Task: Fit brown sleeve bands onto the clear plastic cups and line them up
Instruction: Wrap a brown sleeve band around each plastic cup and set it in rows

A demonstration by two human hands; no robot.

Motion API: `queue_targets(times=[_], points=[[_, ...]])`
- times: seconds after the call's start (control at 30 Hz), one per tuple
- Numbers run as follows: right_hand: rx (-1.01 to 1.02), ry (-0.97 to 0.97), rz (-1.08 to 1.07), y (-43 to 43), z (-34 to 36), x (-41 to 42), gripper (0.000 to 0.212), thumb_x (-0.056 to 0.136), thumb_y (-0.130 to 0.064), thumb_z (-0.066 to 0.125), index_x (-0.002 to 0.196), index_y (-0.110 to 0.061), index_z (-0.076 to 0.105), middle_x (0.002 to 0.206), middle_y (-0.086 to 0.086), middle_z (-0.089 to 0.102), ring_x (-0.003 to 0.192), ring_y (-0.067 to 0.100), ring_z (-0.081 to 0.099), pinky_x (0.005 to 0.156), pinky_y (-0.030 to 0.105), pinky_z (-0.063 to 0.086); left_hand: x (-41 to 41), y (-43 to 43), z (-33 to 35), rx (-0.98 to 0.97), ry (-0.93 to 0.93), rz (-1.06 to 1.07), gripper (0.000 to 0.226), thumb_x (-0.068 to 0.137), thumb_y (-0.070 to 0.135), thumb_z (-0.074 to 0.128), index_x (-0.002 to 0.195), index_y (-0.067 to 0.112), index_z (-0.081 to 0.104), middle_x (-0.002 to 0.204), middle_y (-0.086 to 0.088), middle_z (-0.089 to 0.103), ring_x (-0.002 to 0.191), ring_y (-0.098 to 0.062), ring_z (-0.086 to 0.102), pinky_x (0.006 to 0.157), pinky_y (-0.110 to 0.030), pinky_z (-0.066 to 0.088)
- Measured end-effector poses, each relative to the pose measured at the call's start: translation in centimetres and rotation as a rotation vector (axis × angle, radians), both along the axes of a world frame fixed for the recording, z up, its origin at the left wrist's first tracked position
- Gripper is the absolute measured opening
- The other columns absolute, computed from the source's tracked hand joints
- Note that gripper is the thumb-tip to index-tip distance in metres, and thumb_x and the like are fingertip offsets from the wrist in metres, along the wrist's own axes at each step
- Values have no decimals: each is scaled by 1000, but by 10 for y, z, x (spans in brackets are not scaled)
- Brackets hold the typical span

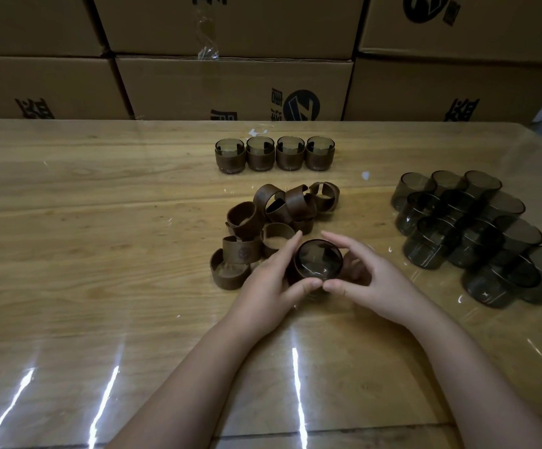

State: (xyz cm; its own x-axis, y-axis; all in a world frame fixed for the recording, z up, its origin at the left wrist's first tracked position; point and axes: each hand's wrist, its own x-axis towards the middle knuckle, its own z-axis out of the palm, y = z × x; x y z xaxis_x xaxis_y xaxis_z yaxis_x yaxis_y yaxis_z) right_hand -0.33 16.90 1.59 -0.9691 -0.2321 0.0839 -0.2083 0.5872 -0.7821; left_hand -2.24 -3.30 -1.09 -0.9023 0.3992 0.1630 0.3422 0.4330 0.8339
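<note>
A smoky clear cup (318,259) with a brown sleeve band around it sits between my hands at the table's middle. My left hand (271,280) curls round its left side and my right hand (365,275) round its right side, both thumbs meeting at the near rim. A loose pile of brown sleeve bands (272,222) lies just behind and left of the cup. Several bare cups (477,231) stand clustered at the right. A row of several sleeved cups (274,153) stands farther back.
The wooden table (101,254) carries a glossy clear cover with bright glare streaks near the front edge. Stacked cardboard boxes (230,85) form a wall along the table's far edge.
</note>
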Motion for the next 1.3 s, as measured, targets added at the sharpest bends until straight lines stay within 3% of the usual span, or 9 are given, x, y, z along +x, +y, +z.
queue_targets(times=[0.07, 0.2, 0.3, 0.4, 0.47, 0.6, 0.7, 0.83, 1.3], points=[[61, 32, 51, -3, 0, 1, 77, 77, -39, 77, 126, -72, 29, 116, -53, 34, 111, -21, 37, 87, 3, 33, 2, 0, 2, 63, 8, 17, 76, 76, 56, 59, 141, 49, 21, 140, 6, 52, 120, -6, 54, 95, -8, 41], [36, 63, 57, -9, -1, 5, 79, 76, -42, 76, 131, -68, 26, 118, -50, 33, 116, -23, 36, 89, 5, 38, 7, 3, 6, 139, 136, 11, 70, 81, 58, 62, 138, 56, 21, 133, 24, 50, 125, 0, 50, 101, -24, 46], [-329, 13, -32, -16, 4, 9, 70, 75, -39, 77, 126, -67, 37, 120, -43, 44, 110, -17, 50, 81, 7, 47, 8, 5, 7, 358, 157, 77, 62, 87, 42, 56, 142, 40, 29, 139, 13, 51, 123, -2, 53, 101, -20, 42], [-800, -153, -75, -28, 1, 10, 71, 61, -32, 77, 125, -42, 49, 121, -2, 59, 110, 18, 64, 84, 34, 57, 11, 6, 8, 274, 212, 55, 70, 83, 43, 64, 144, 35, 31, 147, 6, 43, 131, -8, 46, 107, -26, 39], [-959, -269, -108, -37, -1, 10, 71, 60, -26, 82, 124, -29, 51, 117, 6, 64, 107, 23, 66, 85, 38, 57, 10, 7, 7, 165, 257, 13, 79, 79, 40, 72, 147, 29, 33, 149, 6, 40, 137, -10, 40, 109, -35, 40], [-1017, -327, -211, -46, -5, 11, 75, 60, -33, 76, 128, -11, 51, 113, 13, 68, 99, 22, 70, 80, 29, 58, 8, 10, 7, 106, 293, 15, 89, 76, 30, 78, 149, 27, 27, 153, 5, 34, 141, -7, 32, 113, -36, 37], [-1018, -288, -244, -49, -7, 9, 74, 61, -37, 72, 125, -10, 50, 101, 5, 73, 94, 19, 71, 74, 27, 58, 7, 9, 7, 133, 327, 42, 83, 77, 28, 71, 146, 26, 25, 154, 0, 32, 143, -7, 28, 116, -26, 28], [-1088, -330, -218, -44, -7, 4, 66, 74, -50, 59, 127, -11, 53, 113, 14, 69, 99, 23, 69, 76, 32, 57, 4, 10, 9, 109, 318, 48, 80, 81, 23, 69, 147, 22, 22, 154, -1, 32, 143, -5, 26, 116, -22, 23], [-1254, -392, -162, -39, -12, 1, 53, 84, -47, 59, 120, -9, 63, 114, 17, 68, 102, 25, 67, 79, 31, 57, 9, 9, 10, 127, 426, 65, 64, 79, 13, 76, 136, 1, 49, 145, -12, 46, 134, -12, 42, 111, -19, 34]])
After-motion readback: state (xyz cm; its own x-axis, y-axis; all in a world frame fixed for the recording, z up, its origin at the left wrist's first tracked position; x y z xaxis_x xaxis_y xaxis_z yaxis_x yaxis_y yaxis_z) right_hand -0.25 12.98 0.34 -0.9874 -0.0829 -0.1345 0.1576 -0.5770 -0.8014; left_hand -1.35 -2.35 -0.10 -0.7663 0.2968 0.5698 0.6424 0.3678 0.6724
